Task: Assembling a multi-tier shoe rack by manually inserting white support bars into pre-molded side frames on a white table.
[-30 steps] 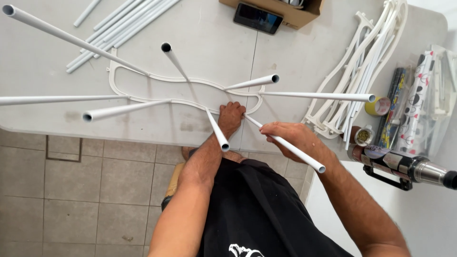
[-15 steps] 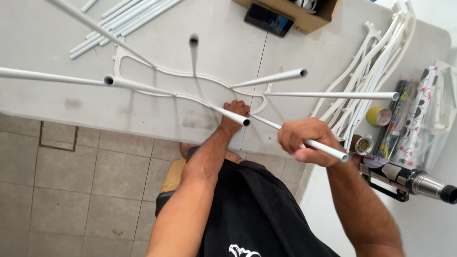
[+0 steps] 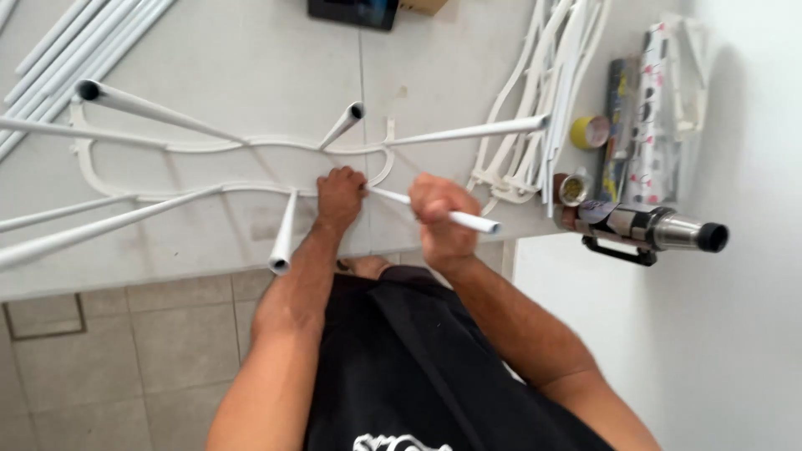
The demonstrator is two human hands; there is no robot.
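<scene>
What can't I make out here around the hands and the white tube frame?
Head view only:
- Where the white tube joins the white frame: hidden under the left hand.
- How the right hand grips the tube: its fingers wrap over it.
- The long tubes at left: far ends cut off by the picture's edge.
- The dark screen device: cut off by the top edge.
- The tape rolls: too small for detail.

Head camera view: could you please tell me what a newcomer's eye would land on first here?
First, the white tube frame on the grey table, its open-ended tubes fanning outward. At its middle, the left hand presses on the frame while the right hand grips one white tube. At the right table edge lies a metal heat gun, beside a yellow tape roll.
</scene>
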